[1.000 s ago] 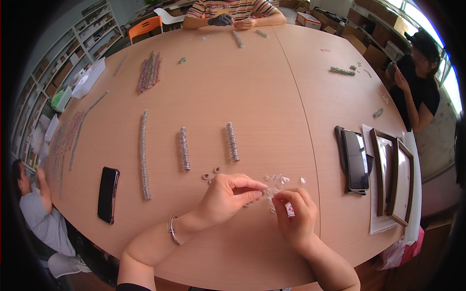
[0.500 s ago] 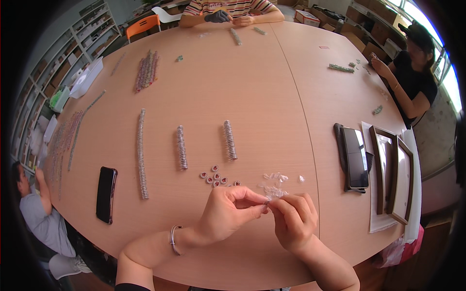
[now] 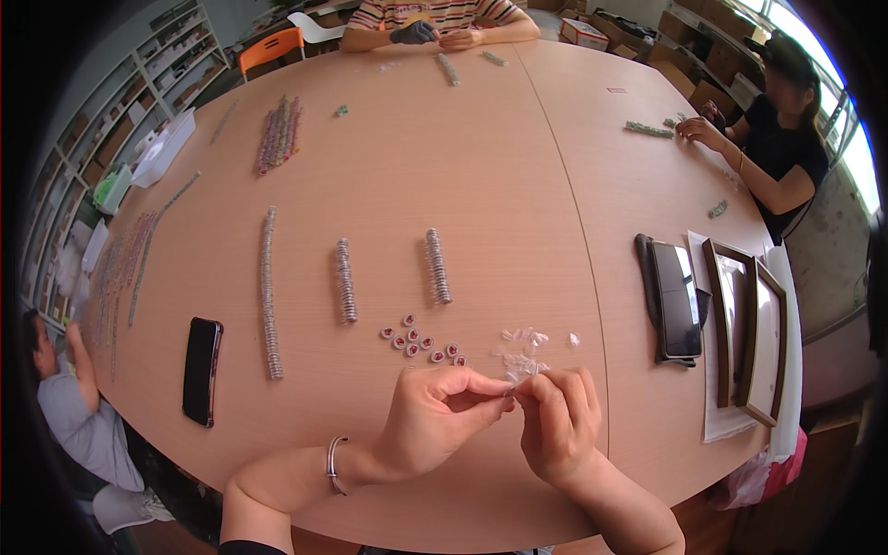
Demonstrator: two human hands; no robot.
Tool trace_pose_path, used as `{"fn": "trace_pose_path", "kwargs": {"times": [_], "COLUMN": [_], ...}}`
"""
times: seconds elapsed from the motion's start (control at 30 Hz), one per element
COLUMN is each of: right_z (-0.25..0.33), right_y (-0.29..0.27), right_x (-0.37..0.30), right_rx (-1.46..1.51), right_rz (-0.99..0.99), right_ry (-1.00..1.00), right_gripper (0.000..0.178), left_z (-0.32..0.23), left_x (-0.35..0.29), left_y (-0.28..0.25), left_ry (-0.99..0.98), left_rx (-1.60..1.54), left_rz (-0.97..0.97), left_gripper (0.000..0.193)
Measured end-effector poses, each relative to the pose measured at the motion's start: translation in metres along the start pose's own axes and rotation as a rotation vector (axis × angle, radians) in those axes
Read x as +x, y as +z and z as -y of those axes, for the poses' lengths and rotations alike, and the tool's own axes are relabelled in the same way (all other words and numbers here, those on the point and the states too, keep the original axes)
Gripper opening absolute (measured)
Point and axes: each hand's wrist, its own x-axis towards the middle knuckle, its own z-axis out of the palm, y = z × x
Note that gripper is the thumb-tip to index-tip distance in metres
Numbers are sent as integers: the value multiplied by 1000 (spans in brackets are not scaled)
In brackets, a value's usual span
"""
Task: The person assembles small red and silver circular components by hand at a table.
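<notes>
Thumb to forefinger, closed the left grip [image 3: 425, 409] in a narrow pinch on a tiny piece [image 3: 510, 391], held over the near part of the counter [image 3: 481, 472]. Met it from the other side with the right grip [image 3: 561, 427], likewise pinched down on the piece, the remaining fingers curled in. Aimed the left fingertips rightward and the right ones leftward, almost touching around the piece. Saw only a sliver between them; could not tell its long axis or which way to call its front, being mostly hidden and very small.

Wore a silvery bangle [image 3: 336, 465] on the left wrist. Had clear flakes [image 3: 524, 337] scattered just beyond the fingertips, turned at mixed angles, with a single flake [image 3: 574, 339] apart to the right. Had round pieces [image 3: 413, 335], pale-rimmed and red-centred, lying flat in a loose cluster just beyond the left grip.

Farther out, had three ribbed silvery rods [image 3: 438, 268] laid side by side, well apart from one another: one long at the left, two shorter. Pointed them lengthwise away from the body, the shorter two leaning slightly left at the far end. Left of the long one, had a dark phone [image 3: 203, 372] lying lengthwise much the same way.
</notes>
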Motion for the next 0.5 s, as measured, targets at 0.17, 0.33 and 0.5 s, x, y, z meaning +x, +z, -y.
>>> {"fn": "trace_pose_path", "kwargs": {"times": [0.17,0.33,0.5], "right_z": [-2,-2,-1], "right_y": [0,-1,0], "right_x": [1,-1,-2], "right_rx": [105,127,165], "right_rz": [3,14,-57], "right_ry": [26,8,5], "right_gripper": [22,21,23], "left_z": [0,3,6], "left_x": [11,13,15], "left_y": [-10,-14,-16], "left_ry": [-80,-157,-106], "left_rx": [-325,-350,-362], "left_rz": [156,191,224], "left_gripper": [10,9,13]}}
